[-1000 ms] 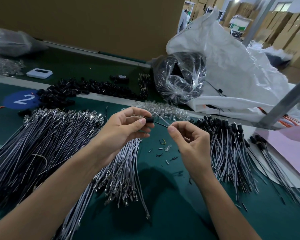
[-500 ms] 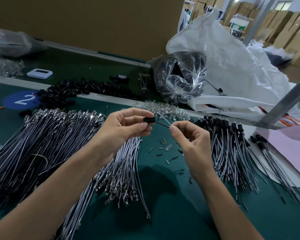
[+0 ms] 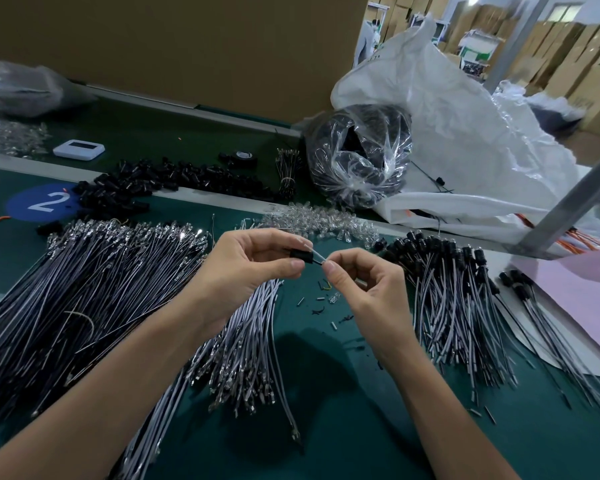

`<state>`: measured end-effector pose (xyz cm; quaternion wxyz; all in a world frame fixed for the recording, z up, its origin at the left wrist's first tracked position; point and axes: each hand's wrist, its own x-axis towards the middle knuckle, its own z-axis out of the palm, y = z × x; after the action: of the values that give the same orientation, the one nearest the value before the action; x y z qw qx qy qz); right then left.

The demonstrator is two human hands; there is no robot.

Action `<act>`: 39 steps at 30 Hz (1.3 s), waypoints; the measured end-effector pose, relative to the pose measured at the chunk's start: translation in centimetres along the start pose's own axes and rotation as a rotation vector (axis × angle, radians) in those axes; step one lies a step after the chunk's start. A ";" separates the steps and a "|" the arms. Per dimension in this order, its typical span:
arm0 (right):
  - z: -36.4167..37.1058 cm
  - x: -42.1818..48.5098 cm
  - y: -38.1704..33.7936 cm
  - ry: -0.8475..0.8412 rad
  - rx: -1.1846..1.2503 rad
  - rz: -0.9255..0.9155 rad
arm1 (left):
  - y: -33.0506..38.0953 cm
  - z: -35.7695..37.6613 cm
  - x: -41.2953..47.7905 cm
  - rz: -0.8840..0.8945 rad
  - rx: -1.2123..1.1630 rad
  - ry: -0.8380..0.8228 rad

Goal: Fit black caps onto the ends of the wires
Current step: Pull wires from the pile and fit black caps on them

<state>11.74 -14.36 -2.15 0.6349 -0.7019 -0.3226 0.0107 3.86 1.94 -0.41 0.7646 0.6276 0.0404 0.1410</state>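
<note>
Item: one small black cylindrical plastic cap (image 3: 299,255), pinched between thumb and forefinger of the left hand (image 3: 250,268) above the green table (image 3: 343,393). At its mouth it is met by the thin grey insulated wire (image 3: 317,257), which is pinched near the tip by the right hand (image 3: 364,285). The cap is judged light, rigid and easily dropped, so best held by its sides; the wire is judged limp, so best gripped just behind the tip against buckling.

Black cap (image 3: 300,256); grey-white wires (image 3: 101,289); dark green table (image 3: 326,410); blue disc (image 3: 25,202) with white 2; pink sheet (image 3: 575,292).
</note>
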 end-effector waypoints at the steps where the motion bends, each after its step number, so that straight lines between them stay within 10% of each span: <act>1: 0.2 0.0 0.0 -0.005 -0.004 0.003 | 0.0 0.1 0.0 0.002 0.011 -0.004; 39: 0.6 -0.6 -0.2 0.103 -0.014 -0.050 | -0.6 0.8 -0.2 -0.040 -0.191 0.146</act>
<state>10.93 -14.06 -2.33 0.6458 -0.6976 -0.3070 -0.0438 3.93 0.98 -0.82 0.8185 0.5392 0.0949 0.1743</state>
